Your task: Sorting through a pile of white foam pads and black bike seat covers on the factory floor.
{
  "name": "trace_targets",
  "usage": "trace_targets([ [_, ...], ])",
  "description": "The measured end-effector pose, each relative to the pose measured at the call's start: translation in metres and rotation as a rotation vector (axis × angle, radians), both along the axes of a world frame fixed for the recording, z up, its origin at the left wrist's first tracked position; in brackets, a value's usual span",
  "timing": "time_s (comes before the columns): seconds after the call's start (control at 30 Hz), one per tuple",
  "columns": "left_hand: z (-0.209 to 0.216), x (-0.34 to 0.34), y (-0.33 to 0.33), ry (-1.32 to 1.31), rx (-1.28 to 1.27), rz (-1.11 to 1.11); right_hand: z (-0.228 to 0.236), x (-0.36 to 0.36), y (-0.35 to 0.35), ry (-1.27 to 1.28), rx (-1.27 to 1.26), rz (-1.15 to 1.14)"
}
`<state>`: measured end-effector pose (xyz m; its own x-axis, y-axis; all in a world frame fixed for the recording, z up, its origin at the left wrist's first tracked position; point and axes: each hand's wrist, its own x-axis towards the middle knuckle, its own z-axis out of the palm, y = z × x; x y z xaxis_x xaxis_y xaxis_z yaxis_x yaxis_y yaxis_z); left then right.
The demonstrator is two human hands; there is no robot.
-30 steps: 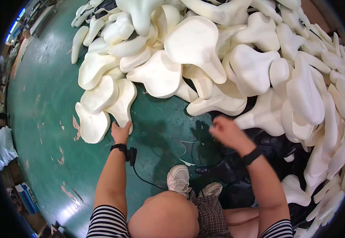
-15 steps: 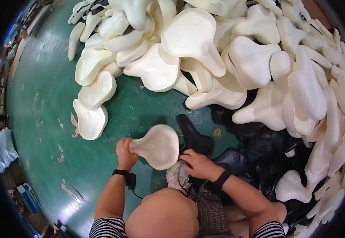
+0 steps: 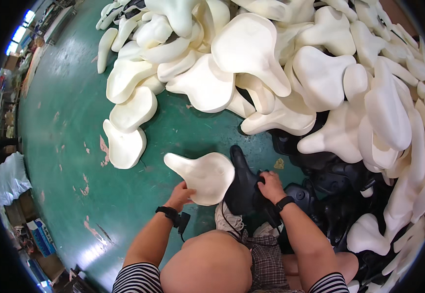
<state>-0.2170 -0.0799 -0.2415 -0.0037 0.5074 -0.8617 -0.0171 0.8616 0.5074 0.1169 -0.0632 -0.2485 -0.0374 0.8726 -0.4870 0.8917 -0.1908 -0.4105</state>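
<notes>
Gripping a cream foam bicycle-saddle pad (image 3: 205,178) by its near left edge, the left hand (image 3: 179,197) holds it over the green floor (image 3: 66,146), ahead of the white sneakers (image 3: 229,220). Just beside it, the right hand (image 3: 272,186) grips the edge of a black saddle shell (image 3: 244,188); I see more cream pads (image 3: 244,41) heaped beyond and black shells (image 3: 342,212) massed at right.

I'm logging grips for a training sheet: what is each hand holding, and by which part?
The left hand holds the cream saddle-shaped piece by the lower-left edge of its wide end; the right hand holds the black piece by its right edge.
</notes>
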Motion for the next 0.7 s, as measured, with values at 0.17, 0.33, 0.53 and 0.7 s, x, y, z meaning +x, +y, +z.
trace_targets([
  [0.17, 0.007, -0.007, 0.018, -0.005, 0.075, 0.129, 0.056, 0.017, 0.018, 0.338, 0.180, -0.011],
  [0.33, 0.095, -0.017, 0.085, 0.041, 0.446, -0.030, 0.204, 0.039, 0.053, 0.321, 0.639, 0.039],
  [0.53, 0.276, 0.007, 0.147, -0.169, 0.940, -0.030, 0.358, 0.044, 0.037, 0.419, 1.168, -0.253],
  [0.7, 0.400, 0.060, 0.137, -0.006, 1.355, -0.246, 0.449, 0.075, -0.033, -0.086, 1.484, -0.054],
])
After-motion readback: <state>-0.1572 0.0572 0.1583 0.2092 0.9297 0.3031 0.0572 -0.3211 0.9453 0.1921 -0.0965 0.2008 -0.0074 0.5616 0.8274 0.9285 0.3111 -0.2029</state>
